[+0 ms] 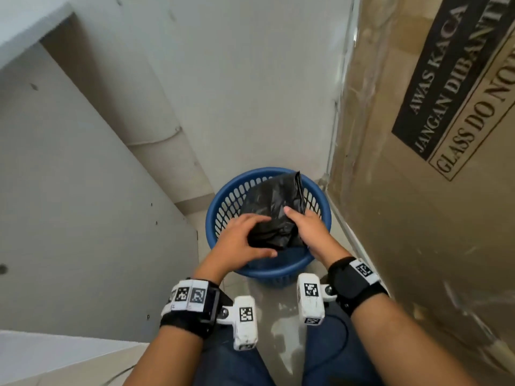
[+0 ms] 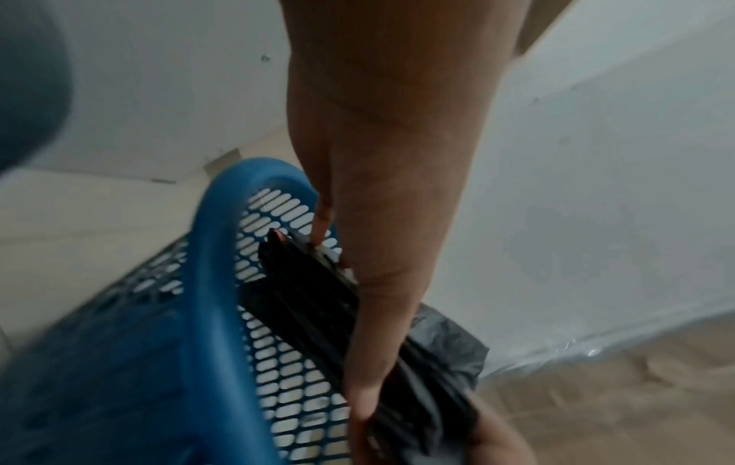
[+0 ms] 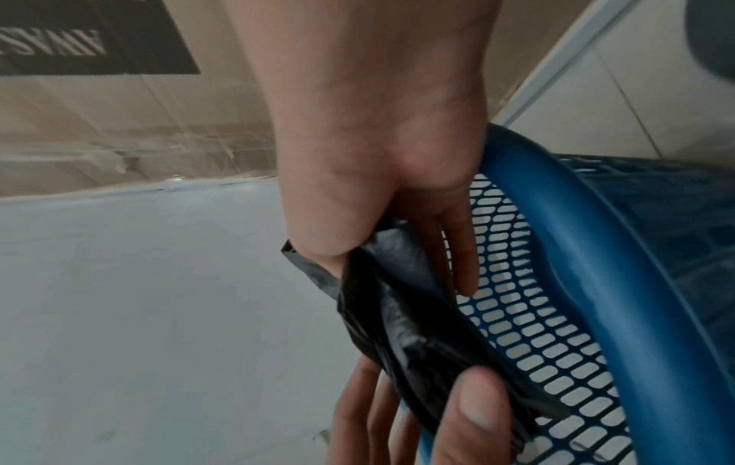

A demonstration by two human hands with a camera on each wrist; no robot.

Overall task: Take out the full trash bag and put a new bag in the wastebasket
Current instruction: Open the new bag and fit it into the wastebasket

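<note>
A blue mesh wastebasket (image 1: 216, 207) stands on the floor in a corner. Over its mouth both hands hold a folded black trash bag (image 1: 274, 207). My left hand (image 1: 245, 238) grips the bag's near left end, fingers on top and thumb below. My right hand (image 1: 303, 227) grips the right side, with its thumb on top. In the left wrist view the left hand (image 2: 378, 236) pinches the bag (image 2: 314, 302) beside the basket rim (image 2: 207, 283). In the right wrist view the right hand (image 3: 378, 176) holds the bag (image 3: 397, 317) beside the rim (image 3: 596, 251). The basket's mesh wall shows bare inside.
A tall plastic-wrapped cardboard box (image 1: 418, 218) with a glass warning label stands close on the right. A white wall (image 1: 250, 79) is behind the basket and a white panel (image 1: 83, 190) is on the left. The person's knees in jeans (image 1: 228, 366) are at the near edge.
</note>
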